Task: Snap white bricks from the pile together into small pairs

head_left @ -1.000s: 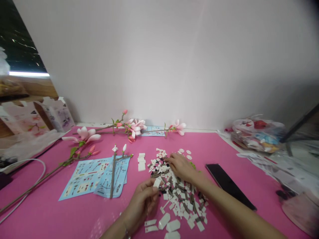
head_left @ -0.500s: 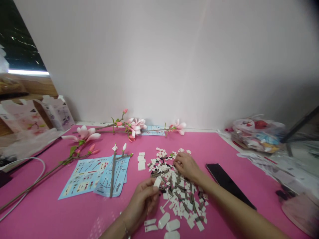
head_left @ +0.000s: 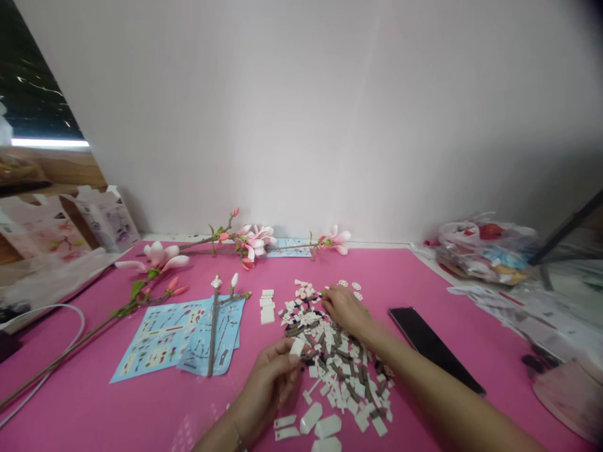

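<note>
Between thumb and fingers, my left hand pinches a white piece at the left edge of a pile of loose white, brown and black pieces. My right hand rests on the top of the pile, fingers bent down; whatever its fingertips touch is too small to name. Small white flower-shaped pieces lie just beyond it. Left of the pile are stacked white pieces. Larger white pieces lie below it. A short brown stem with white buds lies across blue printed sheets.
A black phone lies right of my right forearm. Pink flower branches lie at the left and along the back. A plastic bag and papers are at the right, boxes and a white cable at the left.
My right hand has moved slightly left and away from me along the top of the pile. My left hand keeps its white piece in nearly the same place.
</note>
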A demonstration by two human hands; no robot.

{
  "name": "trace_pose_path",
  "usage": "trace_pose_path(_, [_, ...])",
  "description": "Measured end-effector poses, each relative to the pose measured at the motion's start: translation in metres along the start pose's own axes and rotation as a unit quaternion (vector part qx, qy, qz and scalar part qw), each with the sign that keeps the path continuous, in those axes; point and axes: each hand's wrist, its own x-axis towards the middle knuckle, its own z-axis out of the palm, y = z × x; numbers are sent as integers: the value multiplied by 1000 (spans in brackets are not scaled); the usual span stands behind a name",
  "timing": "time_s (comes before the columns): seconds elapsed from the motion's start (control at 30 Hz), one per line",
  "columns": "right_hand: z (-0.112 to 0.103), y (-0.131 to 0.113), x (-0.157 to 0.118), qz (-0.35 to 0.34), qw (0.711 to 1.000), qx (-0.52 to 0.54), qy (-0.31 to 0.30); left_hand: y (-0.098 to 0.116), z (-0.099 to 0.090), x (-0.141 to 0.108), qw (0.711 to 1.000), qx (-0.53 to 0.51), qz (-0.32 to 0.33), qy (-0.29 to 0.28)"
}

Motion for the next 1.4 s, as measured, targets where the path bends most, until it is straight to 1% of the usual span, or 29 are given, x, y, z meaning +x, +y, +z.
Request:
trace_pose_path(0.1, [-3, -6, -8, 29, 995, 99, 9, -1, -2, 0, 1000, 8, 8, -1])
trace_pose_path(0.2, [-4, -15, -22, 52, 973, 225, -1, -1, -3, 1, 1000, 27, 14, -5])
trace_pose_path(0.3, [-2, -26, -40, 66, 936, 345, -14, -1, -5, 3, 999, 44, 24, 1])
trace_pose_path(0.37, [0, -35, -52, 73, 911, 406, -26, -2, -5, 3, 998, 56, 27, 9])
trace_pose_path(0.5, [1, -50, -73, 87, 863, 494, -57, -3, -6, 2, 994, 99, 37, 33])
trace_pose_path(0.6, [5, -56, -82, 100, 812, 571, -71, -3, -7, 0, 989, 134, 40, 46])
trace_pose_path(0.63, [6, -56, -84, 99, 801, 586, -76, -3, -6, 0, 987, 146, 43, 51])
trace_pose_path(0.67, [9, -55, -86, 94, 795, 593, -82, -2, -6, -1, 985, 159, 47, 56])
trace_pose_path(0.83, [15, -50, -90, 36, 797, 597, -84, 6, -1, -6, 969, 230, 52, 67])
trace_pose_path(1.0, [15, -46, -93, 40, 807, 584, -73, 12, 7, -9, 954, 290, 43, 55])
trace_pose_path(1.13, [18, -43, -95, 21, 797, 599, -74, 12, 11, -12, 945, 323, 29, 53])
trace_pose_path(1.2, [20, -42, -96, 17, 794, 603, -76, 11, 12, -13, 943, 328, 27, 55])
trace_pose_path(1.4, [17, -47, -98, 22, 801, 593, -78, 4, 7, -12, 940, 336, 36, 47])
